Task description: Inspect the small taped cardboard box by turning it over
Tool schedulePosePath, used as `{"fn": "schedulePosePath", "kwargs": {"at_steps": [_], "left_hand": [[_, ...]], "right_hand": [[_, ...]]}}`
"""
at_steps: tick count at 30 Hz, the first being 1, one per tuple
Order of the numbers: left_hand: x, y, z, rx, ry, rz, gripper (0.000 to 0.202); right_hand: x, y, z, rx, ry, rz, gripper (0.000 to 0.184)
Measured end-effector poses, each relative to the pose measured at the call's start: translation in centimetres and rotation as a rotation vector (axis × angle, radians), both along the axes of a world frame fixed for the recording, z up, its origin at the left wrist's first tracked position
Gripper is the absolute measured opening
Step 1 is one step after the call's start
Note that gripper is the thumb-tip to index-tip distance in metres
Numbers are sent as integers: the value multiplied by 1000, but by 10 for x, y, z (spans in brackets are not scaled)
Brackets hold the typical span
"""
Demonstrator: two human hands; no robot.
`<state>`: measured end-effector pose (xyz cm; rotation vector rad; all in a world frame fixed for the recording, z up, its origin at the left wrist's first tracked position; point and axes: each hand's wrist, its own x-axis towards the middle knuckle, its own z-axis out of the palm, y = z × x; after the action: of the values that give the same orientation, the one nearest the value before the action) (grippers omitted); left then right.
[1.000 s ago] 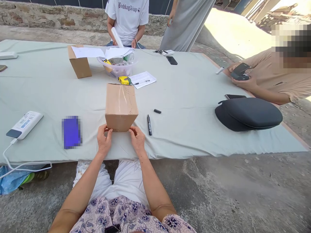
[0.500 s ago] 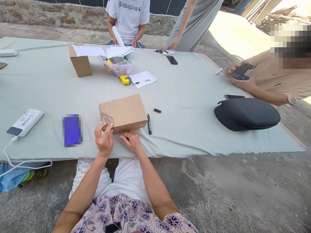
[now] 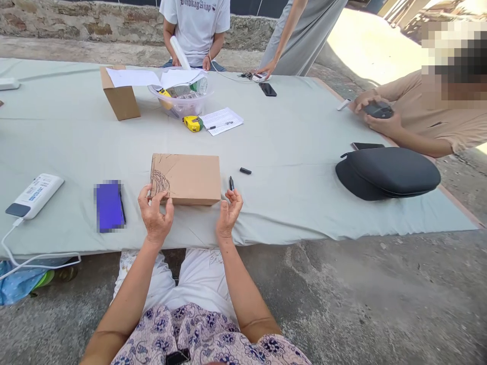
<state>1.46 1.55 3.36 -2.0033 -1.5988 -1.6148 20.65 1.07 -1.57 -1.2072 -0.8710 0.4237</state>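
A brown cardboard box (image 3: 194,177) lies flat on the cloth in front of me, with black scribbled lines (image 3: 160,181) on its left end. My left hand (image 3: 155,215) grips the box's near left corner, fingers spread over the edge and thumb against the front. Beside the near right corner is my right hand (image 3: 229,213), palm turned toward the box, fingers slightly curled and thumb apart. Its fingertips cover the lower part of an uncapped black marker (image 3: 231,182); whether they touch it I cannot tell. The marker's black cap (image 3: 245,171) lies just beyond.
Left of the box are a pixelated purple item (image 3: 109,207) and a white cabled device (image 3: 36,195). Farther back stand another carton (image 3: 122,101), a plastic basin (image 3: 182,107), a yellow tape measure (image 3: 193,123) and a written sheet (image 3: 222,121). A black case (image 3: 388,173) sits right. Other people surround the table.
The box has turned so its long side lies squarer to me. My right hand has moved from the box's front to its right corner, by the marker. My left hand stays at the left corner.
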Motion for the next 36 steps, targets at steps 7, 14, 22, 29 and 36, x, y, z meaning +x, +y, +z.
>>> {"fn": "schedulePosePath", "kwargs": {"at_steps": [7, 14, 22, 29, 36], "left_hand": [[30, -22, -1, 7, -31, 71, 39], [42, -20, -2, -4, 34, 150, 58], [39, -11, -2, -26, 14, 129, 38], [22, -7, -13, -13, -14, 59, 24], [12, -2, -11, -32, -149, 6, 29]], "right_hand": [[-8, -7, -11, 42, -214, 53, 86], [-13, -6, -5, -38, -253, -15, 98], [-2, 2, 5, -58, -218, 93, 65], [6, 5, 5, -86, -203, 94, 54], [4, 1, 7, -104, -176, 108, 53]]}}
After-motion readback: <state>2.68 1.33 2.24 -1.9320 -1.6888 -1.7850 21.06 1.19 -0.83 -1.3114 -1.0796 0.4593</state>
